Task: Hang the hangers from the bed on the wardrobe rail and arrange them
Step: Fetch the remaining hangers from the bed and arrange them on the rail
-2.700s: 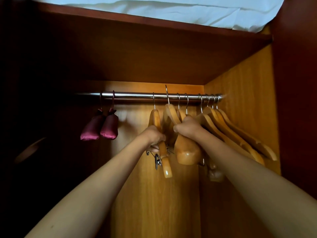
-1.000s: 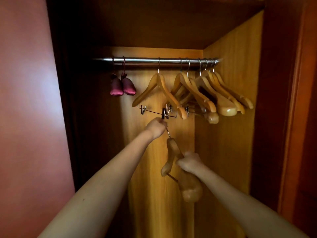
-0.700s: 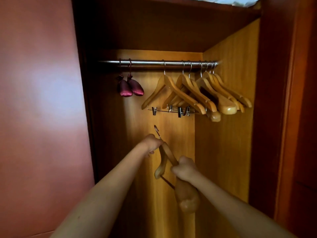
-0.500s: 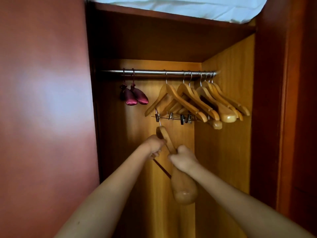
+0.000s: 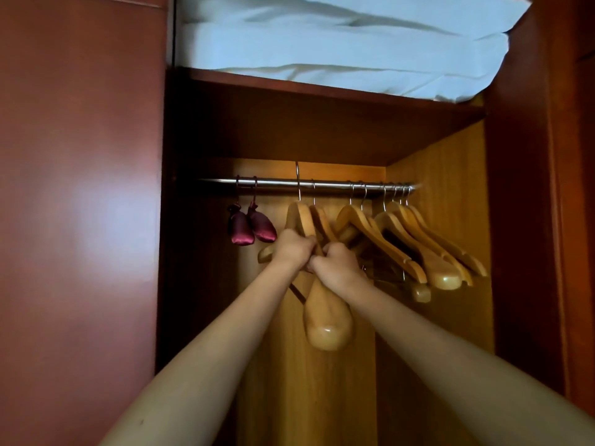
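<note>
Though not yet seated on the rail: held hanger, hook lifted past the rail's top — likely to clear it and drop over.
Left hand: grip clenched round the hanger's upper part below the rail, steering the hook.
Right hand: grasping the near arm — steadying the weight.
Hung hangers: crowded toward the rail's right end.
</note>
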Tool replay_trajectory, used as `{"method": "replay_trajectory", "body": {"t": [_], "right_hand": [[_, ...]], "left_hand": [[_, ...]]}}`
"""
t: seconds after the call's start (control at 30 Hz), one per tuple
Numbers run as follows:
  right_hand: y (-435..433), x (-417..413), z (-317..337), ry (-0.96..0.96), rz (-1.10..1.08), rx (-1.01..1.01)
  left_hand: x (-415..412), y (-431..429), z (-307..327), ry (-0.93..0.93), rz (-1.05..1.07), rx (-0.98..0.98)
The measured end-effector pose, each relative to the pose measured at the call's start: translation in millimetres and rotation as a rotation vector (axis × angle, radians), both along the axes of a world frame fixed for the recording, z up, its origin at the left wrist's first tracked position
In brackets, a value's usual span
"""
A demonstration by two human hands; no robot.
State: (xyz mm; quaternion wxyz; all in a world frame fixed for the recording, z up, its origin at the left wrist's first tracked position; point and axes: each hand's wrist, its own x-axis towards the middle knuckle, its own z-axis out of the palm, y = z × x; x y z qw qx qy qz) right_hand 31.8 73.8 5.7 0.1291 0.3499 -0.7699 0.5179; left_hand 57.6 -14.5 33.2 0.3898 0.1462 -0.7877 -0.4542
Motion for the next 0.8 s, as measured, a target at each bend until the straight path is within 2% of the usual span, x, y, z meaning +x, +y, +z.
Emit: {"method": "replay_trajectory", "body": {"t": [0.27, 0.47, 0.8], "right_hand": [[-34.9, -47.4, 41.0, 0.041, 0.046, 0.023], [-59.7, -77.2, 57.9, 0.019, 0.071, 0.023], [-83.8, -92.0, 49.9, -0.057, 0.152, 0.103]], "left_hand": [[-32.0, -15.0, 39.9, -0.015, 0.042, 0.046], [-57.1, -21.3, 63.5, -0.118, 0.24, -0.016], [-67.5, -34.2, 56.2, -0.227, 0.299, -0.029]]}}
